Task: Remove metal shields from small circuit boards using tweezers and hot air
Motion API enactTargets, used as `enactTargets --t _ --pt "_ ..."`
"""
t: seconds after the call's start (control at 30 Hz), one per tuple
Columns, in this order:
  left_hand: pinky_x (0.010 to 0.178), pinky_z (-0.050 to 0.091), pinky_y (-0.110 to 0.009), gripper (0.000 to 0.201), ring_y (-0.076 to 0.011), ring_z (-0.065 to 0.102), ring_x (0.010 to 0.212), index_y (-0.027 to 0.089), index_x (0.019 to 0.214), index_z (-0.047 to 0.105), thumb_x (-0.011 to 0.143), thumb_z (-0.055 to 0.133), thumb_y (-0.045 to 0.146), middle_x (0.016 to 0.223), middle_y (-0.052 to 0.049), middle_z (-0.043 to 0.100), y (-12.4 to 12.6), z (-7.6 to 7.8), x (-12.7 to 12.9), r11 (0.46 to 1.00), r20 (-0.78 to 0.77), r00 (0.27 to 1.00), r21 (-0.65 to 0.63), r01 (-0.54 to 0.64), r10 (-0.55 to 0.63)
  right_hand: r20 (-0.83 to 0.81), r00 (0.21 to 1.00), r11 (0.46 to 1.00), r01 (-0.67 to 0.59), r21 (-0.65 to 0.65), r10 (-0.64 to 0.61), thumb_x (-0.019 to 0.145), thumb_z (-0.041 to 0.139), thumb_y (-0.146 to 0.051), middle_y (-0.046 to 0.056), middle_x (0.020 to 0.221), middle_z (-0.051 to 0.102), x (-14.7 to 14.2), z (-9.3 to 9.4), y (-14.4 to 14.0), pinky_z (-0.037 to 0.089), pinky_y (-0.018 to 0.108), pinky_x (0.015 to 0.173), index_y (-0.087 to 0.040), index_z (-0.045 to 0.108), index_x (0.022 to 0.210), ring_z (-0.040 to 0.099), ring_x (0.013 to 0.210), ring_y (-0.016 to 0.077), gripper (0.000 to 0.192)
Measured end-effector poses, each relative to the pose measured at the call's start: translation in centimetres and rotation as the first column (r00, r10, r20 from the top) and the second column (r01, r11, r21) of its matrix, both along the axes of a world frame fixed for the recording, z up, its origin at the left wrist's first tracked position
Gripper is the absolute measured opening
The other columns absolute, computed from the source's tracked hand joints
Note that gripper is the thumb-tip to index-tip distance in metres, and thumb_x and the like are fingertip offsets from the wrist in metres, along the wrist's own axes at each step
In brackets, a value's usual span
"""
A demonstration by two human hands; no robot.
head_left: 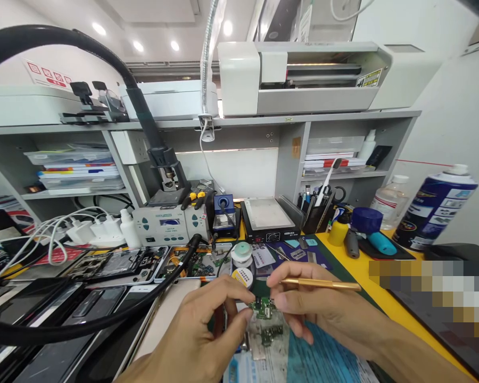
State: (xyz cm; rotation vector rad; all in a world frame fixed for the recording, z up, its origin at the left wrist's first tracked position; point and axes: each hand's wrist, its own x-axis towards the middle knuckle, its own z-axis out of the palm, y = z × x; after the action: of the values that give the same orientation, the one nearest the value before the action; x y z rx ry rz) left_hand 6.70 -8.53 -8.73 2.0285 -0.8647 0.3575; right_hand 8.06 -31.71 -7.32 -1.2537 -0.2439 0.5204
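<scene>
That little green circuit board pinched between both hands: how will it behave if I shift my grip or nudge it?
The small green circuit board looks thin and rigid, so probably stiff, not floppy. It seems very light, as fingertips of the left hand and right hand alone hold it. Its tiny exposed parts suggest it is fragile, and it may slip easily; the right hand also holds a gold tool.
</scene>
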Motion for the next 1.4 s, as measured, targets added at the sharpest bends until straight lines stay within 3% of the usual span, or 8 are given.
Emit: enactTargets --t 0.47,0.87,1.4 --pt "0.051 0.048 -0.017 0.011 -0.0087 0.056 0.056 0.022 0.098 0.062 0.094 0.054 0.015 0.072 0.003 0.06 0.0 0.6 -0.3 1.0 0.0 1.0 0.01 -0.014 0.014 -0.044 0.998 0.999 0.033 -0.023 -0.034 0.073 0.088 -0.03 0.003 0.083 0.067 0.0 0.6 0.3 0.047 0.018 0.041 -0.014 0.07 0.095 0.061 0.051 0.0099 0.033" --pt "0.052 0.048 -0.019 0.011 -0.0104 0.058 0.057 0.023 0.102 0.061 0.095 0.053 0.019 0.072 0.003 0.06 -0.1 -0.1 0.0 0.999 -0.076 0.997 -0.042 -0.011 0.008 -0.035 0.999 0.999 0.029 -0.034 -0.03 0.075 0.087 -0.031 -0.001 0.059 0.062 0.0 0.5 0.2 0.046 0.018 0.043 -0.015 0.069 0.095 0.059 0.05 0.0115 0.031" --pt "0.052 0.047 -0.017 0.015 -0.0086 0.057 0.056 0.024 0.108 0.06 0.094 0.055 0.018 0.072 0.005 0.061 0.0 -0.4 -0.1 1.0 -0.05 0.998 -0.01 -0.025 0.024 -0.065 0.997 0.995 0.041 -0.088 -0.047 0.074 0.086 -0.033 -0.001 0.053 0.062 0.2 0.6 0.4 0.045 0.019 0.043 -0.014 0.066 0.095 0.055 0.048 0.0113 0.034"
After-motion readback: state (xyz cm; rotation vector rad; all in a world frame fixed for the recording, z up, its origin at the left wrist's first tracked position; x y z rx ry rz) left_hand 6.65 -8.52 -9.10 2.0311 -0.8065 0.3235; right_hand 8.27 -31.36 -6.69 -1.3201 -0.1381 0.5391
